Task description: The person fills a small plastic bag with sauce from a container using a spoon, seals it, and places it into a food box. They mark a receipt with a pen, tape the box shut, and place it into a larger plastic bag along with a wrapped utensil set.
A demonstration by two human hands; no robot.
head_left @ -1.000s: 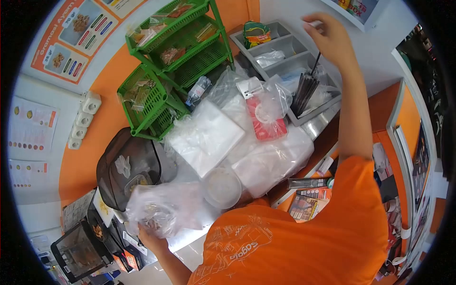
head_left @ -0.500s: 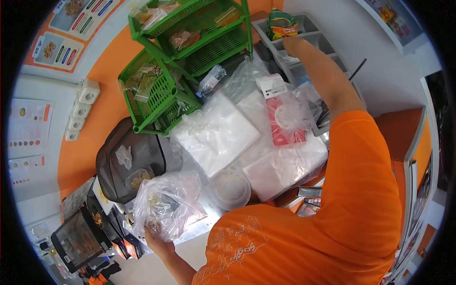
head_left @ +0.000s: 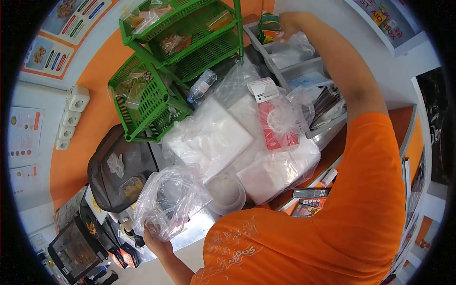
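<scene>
My left hand [head_left: 157,243] grips the lower edge of a clear plastic bag [head_left: 173,199] whose mouth is spread; what lies inside is hard to make out. My right hand [head_left: 289,26] reaches into the upper end of the grey divided tray [head_left: 280,76], beside a green and yellow packet [head_left: 269,27]. Clear plastic [head_left: 290,50] lies under that hand, and its fingertips are partly hidden. Stacked white plastic bags [head_left: 216,137] and a round clear container [head_left: 225,194] lie to the right of the held bag.
A green tiered rack [head_left: 152,99] holds small packets at the upper left. Near it is a water bottle [head_left: 202,86]. A dark mesh cover [head_left: 107,185] stands at the left. A red packet [head_left: 275,124] lies by the tray, which also holds dark sticks [head_left: 327,100].
My right hand has moved from above the dark sticks to the tray's upper end, by the green packet. The bag in my left hand has spread wider.
</scene>
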